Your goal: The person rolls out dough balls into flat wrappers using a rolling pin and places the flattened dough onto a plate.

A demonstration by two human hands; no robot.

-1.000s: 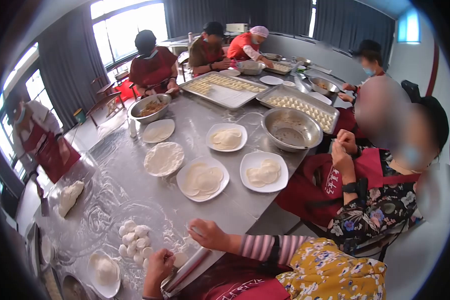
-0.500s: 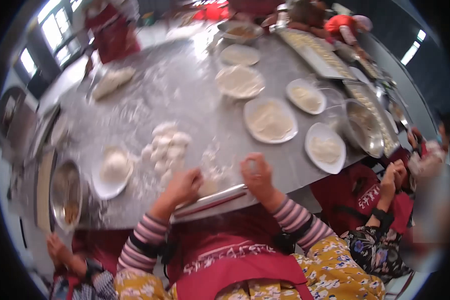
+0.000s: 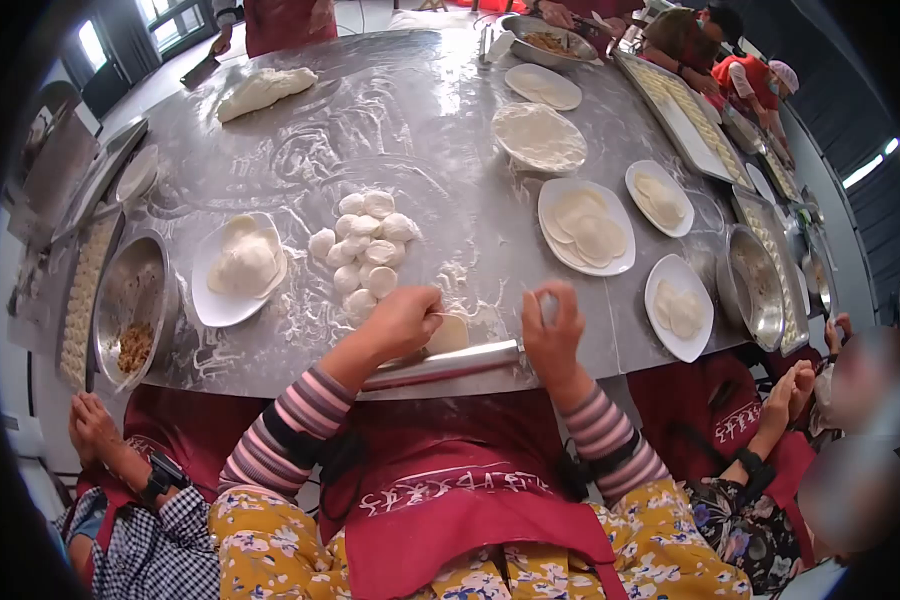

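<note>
My left hand (image 3: 406,322) is closed, pinching the near edge of a small flat dough wrapper (image 3: 450,333) that lies on the floured steel table. Just in front of me lies a shiny metal rolling pin (image 3: 445,366), below the wrapper. The heel of my right hand (image 3: 554,330) is by the pin's right end; its fingers are bent and apart, with nothing visible in them. Beyond my left hand is a heap of white dough pieces (image 3: 365,245). To its left, a white plate (image 3: 208,300) bears a stack of dough wrappers (image 3: 245,258).
Plates of wrappers (image 3: 588,228) stand on the right. Metal bowls with filling, one at left (image 3: 160,265) and one at right (image 3: 755,285), flank the table (image 3: 390,120). A dough log (image 3: 265,93) lies at the back left. Co-workers' hands (image 3: 98,428) are close on both sides.
The view has shifted and sharpened, so the table things appear higher or farther right. Both hands remain by the rolling pin, the left at the wrapper.
</note>
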